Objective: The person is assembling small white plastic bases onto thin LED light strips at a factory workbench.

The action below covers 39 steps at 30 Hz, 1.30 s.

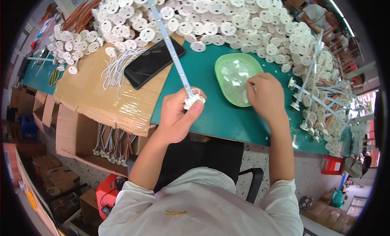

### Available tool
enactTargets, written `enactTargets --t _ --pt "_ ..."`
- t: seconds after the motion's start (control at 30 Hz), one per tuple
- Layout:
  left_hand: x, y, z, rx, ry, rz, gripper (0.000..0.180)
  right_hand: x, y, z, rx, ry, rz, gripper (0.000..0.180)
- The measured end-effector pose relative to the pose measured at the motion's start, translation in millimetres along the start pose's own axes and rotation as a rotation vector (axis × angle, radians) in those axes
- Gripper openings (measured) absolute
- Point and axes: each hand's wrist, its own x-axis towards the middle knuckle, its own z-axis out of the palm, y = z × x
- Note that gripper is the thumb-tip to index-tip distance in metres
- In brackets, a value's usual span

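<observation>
My left hand point(175, 117) is closed around the white round end piece point(194, 100) of an LED light strip point(172, 53). The strip rises from my fingers toward the far edge, tilted to the left, with small yellow LEDs along it. Thin white wire loops by the end piece. At the right side of a light green bowl point(219, 79), my right hand point(269, 97) reaches in with its fingers bent together. Small clear plastic pieces point(235, 75) lie in the bowl. Whatever those fingertips pinch is hidden.
Many strips with white disc ends point(211, 16) are heaped across the back and right of the green table point(211, 122). A black phone point(148, 67) and white wires point(120, 69) lie on cardboard point(89, 81) at left. Below stands an open carton point(67, 132) of strips. Another person point(319, 18) is far right.
</observation>
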Motion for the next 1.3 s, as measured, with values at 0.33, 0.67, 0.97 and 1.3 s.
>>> enactTargets --t 0.33,0.67,0.97,1.3 --pt "-8.1 -12.4 -3.3 -0.088 0.085 -0.075 0.028 0.8 2.9 6.2 0.096 0.202 0.048 0.011" --pt "-2.4 -25.2 1.7 -0.075 0.031 -0.077 0.034 -6.3 4.0 11.1 0.496 0.265 0.104 0.012" --pt "1.3 -21.4 -0.5 -0.097 0.04 -0.071 0.029 -68.0 -21.4 -32.0 0.906 0.343 0.123 0.009" --pt "-63.6 65.1 97.5 -0.703 0.23 0.065 0.047 -165.2 -106.4 -21.5 1.481 0.349 0.24 0.006"
